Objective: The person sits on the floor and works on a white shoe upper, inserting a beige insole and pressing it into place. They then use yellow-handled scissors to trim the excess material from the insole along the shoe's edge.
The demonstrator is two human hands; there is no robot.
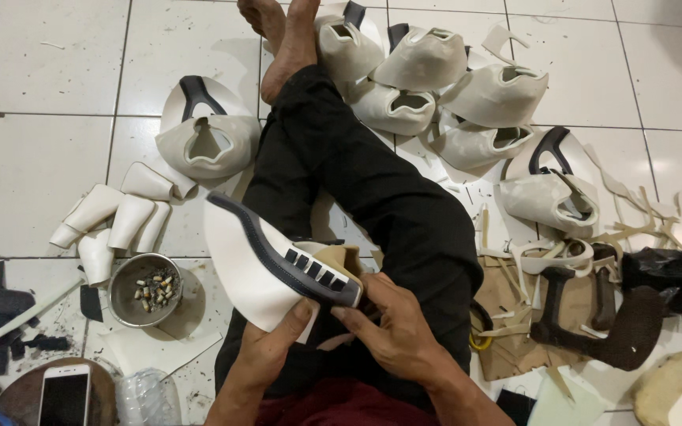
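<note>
While we gripped the white shoe upper (250,268) with our left hand (274,347), our right hand (392,331) pinched its dark strip (294,252); it seemed light, floppy, best held by the edges.

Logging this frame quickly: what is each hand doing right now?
Left hand: closed on the white shoe upper.
Right hand: gripping the same upper's dark heel strip.

Bright even overhead light, soft shadows, mild tile glare — edges slightly bowed, sharp focus

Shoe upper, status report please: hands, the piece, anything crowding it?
Both hands, left hand and right hand, grip the white shoe upper over the lap. Metal bowl sits on the floor beside it, apart.
</note>
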